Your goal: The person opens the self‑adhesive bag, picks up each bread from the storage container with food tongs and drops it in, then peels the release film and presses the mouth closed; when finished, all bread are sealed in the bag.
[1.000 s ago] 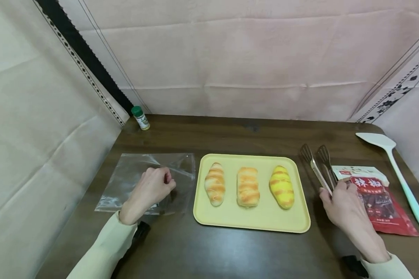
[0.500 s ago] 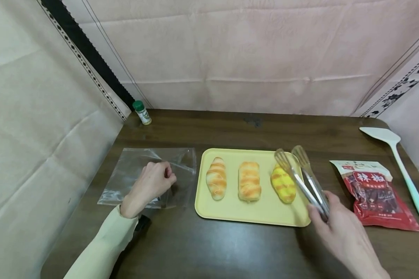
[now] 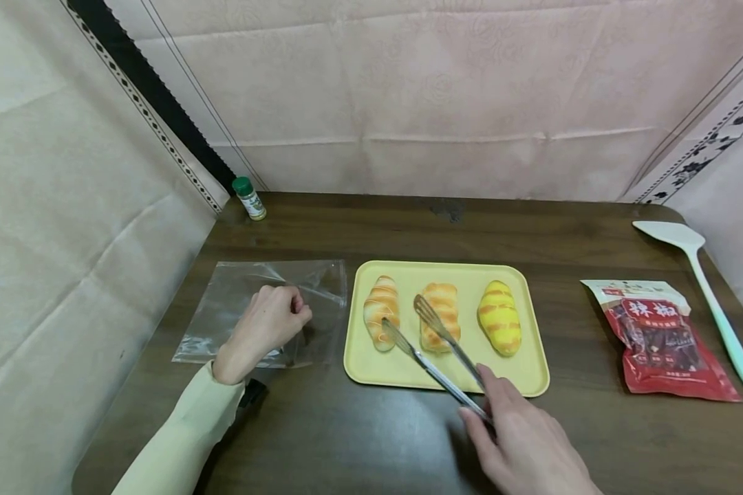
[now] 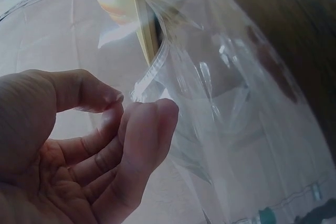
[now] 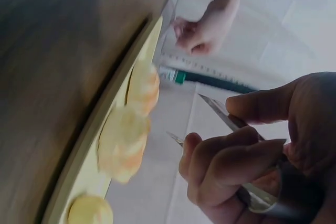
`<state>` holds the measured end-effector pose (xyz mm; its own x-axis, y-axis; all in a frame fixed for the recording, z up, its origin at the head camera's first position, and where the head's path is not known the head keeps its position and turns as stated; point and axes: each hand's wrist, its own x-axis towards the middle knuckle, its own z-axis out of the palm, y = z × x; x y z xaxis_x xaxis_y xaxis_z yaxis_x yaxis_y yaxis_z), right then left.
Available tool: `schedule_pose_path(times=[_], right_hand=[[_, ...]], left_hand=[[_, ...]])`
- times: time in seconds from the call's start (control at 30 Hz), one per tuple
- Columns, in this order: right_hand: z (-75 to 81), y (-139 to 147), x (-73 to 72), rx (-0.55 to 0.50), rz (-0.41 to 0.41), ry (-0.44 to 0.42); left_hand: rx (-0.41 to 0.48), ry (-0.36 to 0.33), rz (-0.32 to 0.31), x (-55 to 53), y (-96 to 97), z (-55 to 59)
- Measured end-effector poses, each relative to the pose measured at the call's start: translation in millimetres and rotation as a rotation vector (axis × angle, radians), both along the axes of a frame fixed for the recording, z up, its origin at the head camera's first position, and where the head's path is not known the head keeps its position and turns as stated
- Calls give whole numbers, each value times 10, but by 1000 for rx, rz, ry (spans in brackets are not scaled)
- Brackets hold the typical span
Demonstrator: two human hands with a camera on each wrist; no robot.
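Observation:
My left hand [image 3: 266, 326] pinches the upper layer of a clear plastic bag [image 3: 223, 309] near its mouth; in the left wrist view the bag's edge [image 4: 152, 74] runs up to the fingertips. My right hand [image 3: 526, 440] grips metal tongs [image 3: 436, 374], arms spread apart. In the head view, one tong tip overlaps the lower part of the striped bread roll [image 3: 380, 302] on the left, the other the middle bread roll [image 3: 441, 297]. Contact cannot be told. A yellow bread roll [image 3: 499, 317] lies to the right. All three are on a pale yellow tray [image 3: 359, 371].
Right of the tray lies a red snack packet [image 3: 662, 344]. Beyond it is a turner [image 3: 715, 302] with a pale green handle. A small green-capped bottle [image 3: 250, 199] stands at the back left corner of the dark table [image 3: 501, 234]. Cloth walls [image 3: 433, 103] enclose the table.
My right hand has lifted the tongs from beside the red packet and carried them left across the tray, over the left and middle rolls. My left hand stays nearly still at the bag.

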<state>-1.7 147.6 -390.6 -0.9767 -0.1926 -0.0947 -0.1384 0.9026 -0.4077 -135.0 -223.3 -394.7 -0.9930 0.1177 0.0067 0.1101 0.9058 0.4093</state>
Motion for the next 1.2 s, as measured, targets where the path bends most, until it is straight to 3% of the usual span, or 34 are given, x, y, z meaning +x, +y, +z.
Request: schedule_pose_path(times=[0.13, 0.47, 0.9, 1.2], right_hand=[[-27, -167, -9, 34, 38, -26], [-151, -398, -29, 141, 57, 54], [-230, -425, -138, 108, 68, 271], [-257, -375, -179, 104, 56, 245]], left_hand=[[-6, 1, -1, 6, -1, 4], [-5, -3, -4, 4, 6, 12], [4, -16, -2, 21, 19, 10], [11, 13, 16, 40, 41, 19]])
